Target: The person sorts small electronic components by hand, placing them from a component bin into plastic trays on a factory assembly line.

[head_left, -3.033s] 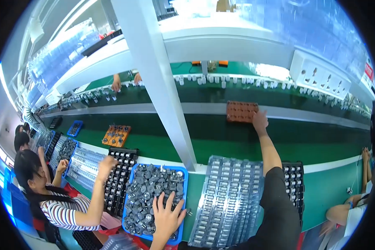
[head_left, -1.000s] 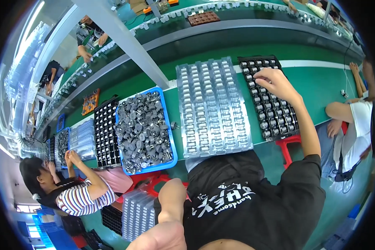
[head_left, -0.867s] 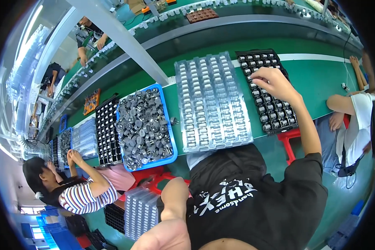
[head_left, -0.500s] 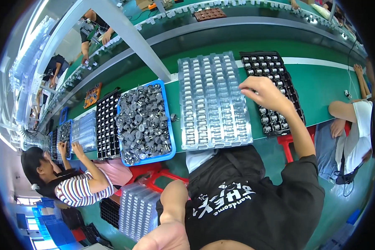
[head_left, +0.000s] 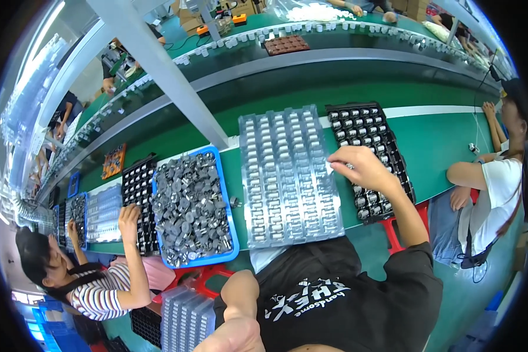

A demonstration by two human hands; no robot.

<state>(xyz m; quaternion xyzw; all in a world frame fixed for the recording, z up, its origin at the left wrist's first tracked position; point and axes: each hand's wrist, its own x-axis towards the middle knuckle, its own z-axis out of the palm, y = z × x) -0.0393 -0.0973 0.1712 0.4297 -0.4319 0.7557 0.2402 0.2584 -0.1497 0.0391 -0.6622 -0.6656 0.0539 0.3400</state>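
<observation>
My right hand [head_left: 362, 168] is over the gap between two trays, its thumb and forefinger brought together at the right edge of the clear plastic tray [head_left: 290, 241]. Something small and pale shows at those fingertips, too small to name. Rows of small silver cylindrical parts fill much of the clear tray. To its right lies a black tray [head_left: 409, 186] with similar silver cylinders in its pockets. My left hand [head_left: 236, 337] is low in the picture, near my body and away from the bench; its fingers are cut off by the lower edge.
A blue bin [head_left: 231, 236] heaped with grey and black round parts stands left of the clear tray, with a few loose parts [head_left: 235, 202] between. A slanted grey post [head_left: 182, 94] rises behind. Co-workers sit on both sides. More clear trays [head_left: 186, 320] are stacked below the bench.
The bench appears lower in the picture. My right hand stays by the clear tray's right edge, its fingertips now at that edge. The co-worker on the left has reached a hand to a black tray.
</observation>
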